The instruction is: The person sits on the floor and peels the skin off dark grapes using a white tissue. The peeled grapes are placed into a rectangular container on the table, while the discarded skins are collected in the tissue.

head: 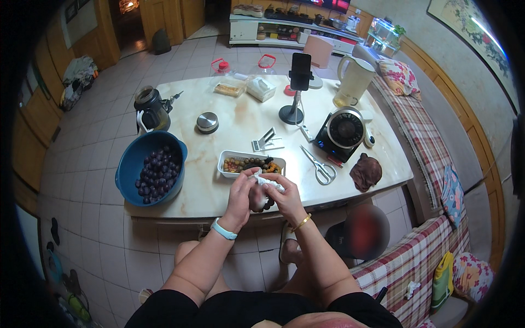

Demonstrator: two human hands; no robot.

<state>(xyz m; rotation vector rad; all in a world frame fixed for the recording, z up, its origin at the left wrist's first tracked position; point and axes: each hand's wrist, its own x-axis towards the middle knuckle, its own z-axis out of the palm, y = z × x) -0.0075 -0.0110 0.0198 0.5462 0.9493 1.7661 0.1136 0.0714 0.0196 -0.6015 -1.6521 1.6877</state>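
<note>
Over the near edge of the marble-look table, my left hand (240, 196) and my right hand (284, 196) meet around a white tissue (268, 182). A string of dark round beads (267, 203) hangs between them, partly hidden by the fingers and a blurred patch. The right fingers pinch the tissue; the left fingers hold its other end and seem to touch the beads. Just beyond the hands lies a white plastic tray (223, 170) of beads in brown, yellow and orange, partly covered by my fingertips.
A blue basin (123, 176) of dark purple fruit stands left. Scissors (322, 168), a brown cloth (366, 172) and an electric stove (338, 137) are right. Beyond the tray are a folding stand (267, 141), a phone on a stand (300, 74), a metal-lidded jar (207, 122) and a pitcher (354, 80).
</note>
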